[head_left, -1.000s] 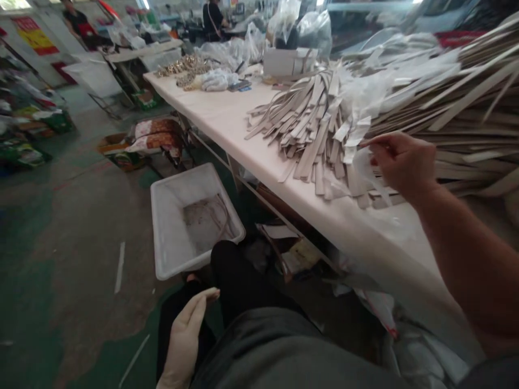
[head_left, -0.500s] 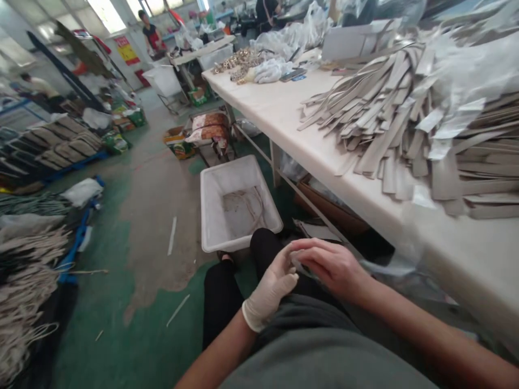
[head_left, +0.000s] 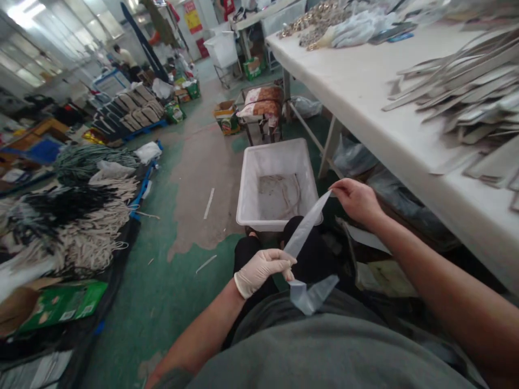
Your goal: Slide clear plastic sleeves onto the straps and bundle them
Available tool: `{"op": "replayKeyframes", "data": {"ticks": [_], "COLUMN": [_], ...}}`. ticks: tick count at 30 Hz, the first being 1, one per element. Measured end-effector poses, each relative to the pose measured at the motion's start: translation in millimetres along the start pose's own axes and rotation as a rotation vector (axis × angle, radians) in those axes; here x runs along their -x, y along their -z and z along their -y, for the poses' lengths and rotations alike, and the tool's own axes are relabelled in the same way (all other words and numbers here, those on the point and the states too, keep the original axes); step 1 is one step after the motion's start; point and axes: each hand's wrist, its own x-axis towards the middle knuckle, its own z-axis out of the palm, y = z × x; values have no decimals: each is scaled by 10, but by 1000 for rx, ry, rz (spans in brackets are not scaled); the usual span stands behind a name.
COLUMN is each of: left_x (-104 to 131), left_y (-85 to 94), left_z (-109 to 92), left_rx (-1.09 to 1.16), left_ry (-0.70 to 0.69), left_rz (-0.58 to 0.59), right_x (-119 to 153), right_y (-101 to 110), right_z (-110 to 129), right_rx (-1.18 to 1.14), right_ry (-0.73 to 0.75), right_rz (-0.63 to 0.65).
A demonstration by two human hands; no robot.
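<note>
A translucent whitish plastic strip [head_left: 305,227] is stretched at a slant between my two hands, above my lap. My left hand [head_left: 265,268], in a pale thin glove with a bare fingertip showing, is closed on its lower part. A loose folded end of the strip hangs below those fingers. My bare right hand [head_left: 357,202] pinches the upper end between thumb and fingers, higher up and close to the table's side. Just beyond the strip stands a white plastic tub [head_left: 248,183] with a few pale strips at its bottom.
On the right runs a pale-topped table [head_left: 348,92] bearing grey-beige straps [head_left: 478,92], a white glove [head_left: 360,29] and metal fittings [head_left: 314,21]. A cushioned stool [head_left: 261,102] stands behind the tub. Bundled cords [head_left: 89,227] and a green carton [head_left: 65,305] lie at the left.
My hands were together; now they are apart, the right one up and away, with the plastic strip drawn out between them. The view has swung left, shifting the tub and table rightward.
</note>
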Motion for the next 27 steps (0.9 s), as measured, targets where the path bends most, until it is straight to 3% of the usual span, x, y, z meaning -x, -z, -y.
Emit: {"op": "replayKeyframes", "data": {"ticks": [3, 6, 10, 12, 15, 17, 19, 21, 27], "left_x": [137, 187, 72, -42, -230, -339, -425, -481, -495], "left_y": [161, 260, 330, 306, 172, 42, -83, -173, -226], "left_z": [-141, -212, -206, -198, -201, -195, -163, -93, 217], "left_rx": [-110, -144, -94, -32, 19, 3, 5, 53, 117], "left_ry": [52, 67, 2, -57, -79, -69, -82, -84, 65], "left_rz": [-39, -94, -268, -324, -303, -242, -185, -147, -107], "right_x": [-206, -351, -243, 5, 476, 694, 753, 671, 209], "right_y": [-71, -104, -158, -253, -482, -638, -742, -773, -639], "right_z": [-225, -371, -250, -21, 428, 680, 802, 779, 368], "right_rx": [-27, 46, 135, 24, -493, -785, -878, -841, -745], "right_ry": [-30, -192, -340, -338, -386, -452, -503, -542, -620], "right_rz": [-2, 13, -17, 146, 683, 785, 661, 496, 236]}}
